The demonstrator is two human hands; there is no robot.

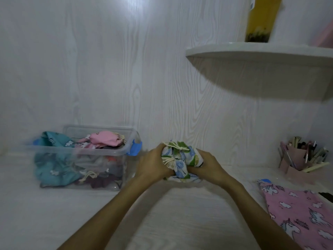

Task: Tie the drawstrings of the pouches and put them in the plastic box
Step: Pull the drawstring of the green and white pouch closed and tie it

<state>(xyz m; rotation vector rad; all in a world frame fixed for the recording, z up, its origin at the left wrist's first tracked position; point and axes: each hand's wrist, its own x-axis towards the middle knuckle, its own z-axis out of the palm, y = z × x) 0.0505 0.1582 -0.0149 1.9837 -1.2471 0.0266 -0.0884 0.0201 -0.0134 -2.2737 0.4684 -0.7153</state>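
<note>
Both hands clench a leaf-print pouch [182,160] between them: left hand [153,164] on its left side, right hand [207,162] on its right, fingers curled into the fabric. Cream drawstrings [177,146] bunched on top. Pouch sits above the white bench [162,213], right of the clear plastic box [100,170]. Box holds pink, teal and dark pouches. Pink unicorn pouch [302,212] lies flat at right; pen holder [299,159] behind it.

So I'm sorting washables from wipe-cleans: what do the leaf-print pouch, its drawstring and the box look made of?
The leaf-print pouch, held between the left hand and right hand, looks like matte woven cloth, likely cotton: it bunches into soft creases. Its drawstring seems pale twisted cord. The plastic box is clear, glossy, rigid plastic: pouches show through its walls.
</note>
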